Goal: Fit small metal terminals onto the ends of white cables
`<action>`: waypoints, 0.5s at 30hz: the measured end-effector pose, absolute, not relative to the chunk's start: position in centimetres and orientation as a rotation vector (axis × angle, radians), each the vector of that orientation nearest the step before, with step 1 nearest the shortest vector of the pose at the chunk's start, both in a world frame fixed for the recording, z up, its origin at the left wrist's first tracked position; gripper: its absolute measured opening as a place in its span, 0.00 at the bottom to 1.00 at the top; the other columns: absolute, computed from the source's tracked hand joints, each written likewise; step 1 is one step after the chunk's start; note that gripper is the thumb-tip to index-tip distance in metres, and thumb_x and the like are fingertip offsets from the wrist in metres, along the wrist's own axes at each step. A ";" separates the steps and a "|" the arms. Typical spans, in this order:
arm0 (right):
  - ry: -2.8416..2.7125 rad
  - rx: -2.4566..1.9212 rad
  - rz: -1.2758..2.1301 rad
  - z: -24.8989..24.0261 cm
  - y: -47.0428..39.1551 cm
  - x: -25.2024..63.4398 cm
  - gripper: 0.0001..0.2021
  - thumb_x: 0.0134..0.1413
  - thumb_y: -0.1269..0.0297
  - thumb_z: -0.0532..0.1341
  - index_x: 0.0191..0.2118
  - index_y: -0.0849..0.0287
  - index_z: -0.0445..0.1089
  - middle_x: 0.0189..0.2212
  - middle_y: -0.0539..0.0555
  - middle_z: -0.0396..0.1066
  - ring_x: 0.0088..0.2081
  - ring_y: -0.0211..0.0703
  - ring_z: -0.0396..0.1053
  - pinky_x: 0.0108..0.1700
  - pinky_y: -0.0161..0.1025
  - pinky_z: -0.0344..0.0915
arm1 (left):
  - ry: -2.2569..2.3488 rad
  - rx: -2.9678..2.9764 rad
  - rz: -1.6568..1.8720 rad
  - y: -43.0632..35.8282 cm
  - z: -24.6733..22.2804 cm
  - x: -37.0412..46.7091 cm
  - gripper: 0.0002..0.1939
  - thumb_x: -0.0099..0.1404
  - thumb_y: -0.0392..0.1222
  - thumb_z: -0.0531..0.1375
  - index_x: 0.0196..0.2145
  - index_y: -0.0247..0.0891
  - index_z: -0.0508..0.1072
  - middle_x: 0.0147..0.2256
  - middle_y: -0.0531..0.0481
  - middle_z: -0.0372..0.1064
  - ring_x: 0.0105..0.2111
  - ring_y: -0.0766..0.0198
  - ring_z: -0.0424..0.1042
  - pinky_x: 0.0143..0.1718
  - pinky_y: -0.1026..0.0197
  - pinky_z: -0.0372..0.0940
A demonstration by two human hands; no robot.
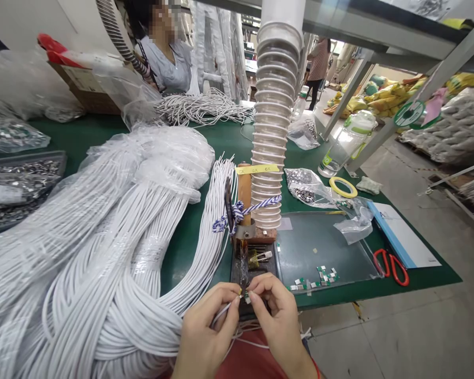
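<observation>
My left hand pinches the end of a white cable between thumb and forefinger. Close against it, my right hand grips a small connector with a green board. The two fingertips nearly meet in front of a soldering iron fixed upright in a stand, with blue-and-white cord tied around it. Whether the cable touches the connector is too small to tell. More small green-and-silver connectors lie scattered on the dark tray to the right.
Large bundles of white cable fill the left side. A ribbed clear hose stands behind the iron. To the right are red-handled scissors, yellow tape, a water bottle and bagged connectors. A person sits across the table.
</observation>
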State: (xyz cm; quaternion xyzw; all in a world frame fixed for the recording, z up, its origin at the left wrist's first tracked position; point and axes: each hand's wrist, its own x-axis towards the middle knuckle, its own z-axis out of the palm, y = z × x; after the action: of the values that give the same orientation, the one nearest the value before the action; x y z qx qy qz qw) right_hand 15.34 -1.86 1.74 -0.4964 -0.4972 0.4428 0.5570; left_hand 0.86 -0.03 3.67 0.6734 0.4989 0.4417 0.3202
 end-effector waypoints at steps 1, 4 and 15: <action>-1.173 -1.167 1.045 1.8 -1.9 15.3 0.06 0.61 0.70 0.61 0.31 0.58 0.67 0.33 0.54 0.70 0.35 0.43 0.70 0.37 0.36 0.67 | 1.316 1.775 1.167 0.0 3.8 0.9 0.11 0.62 0.34 0.58 0.23 0.39 0.73 0.28 0.48 0.78 0.27 0.62 0.78 0.28 0.67 0.71; -1.165 -1.163 1.035 1.6 -2.0 15.4 0.06 0.62 0.68 0.61 0.32 0.58 0.67 0.34 0.54 0.69 0.35 0.43 0.69 0.37 0.36 0.67 | 1.326 1.772 1.176 -0.1 3.7 0.9 0.11 0.62 0.34 0.58 0.22 0.40 0.73 0.27 0.48 0.78 0.26 0.62 0.78 0.27 0.68 0.71; -1.270 -1.312 1.135 1.3 -2.3 16.3 0.06 0.60 0.66 0.60 0.33 0.57 0.63 0.21 0.42 0.49 0.20 0.34 0.46 0.22 0.32 0.47 | 1.316 1.743 1.096 -0.6 2.5 0.1 0.11 0.63 0.34 0.58 0.23 0.40 0.72 0.29 0.48 0.78 0.28 0.61 0.79 0.31 0.67 0.72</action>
State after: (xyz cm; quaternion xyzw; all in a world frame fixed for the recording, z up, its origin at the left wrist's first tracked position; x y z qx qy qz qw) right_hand 16.28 -2.27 1.29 -0.5369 -0.5196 0.4642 0.4757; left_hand 0.10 -0.63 2.49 0.6702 0.5060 0.4217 0.3420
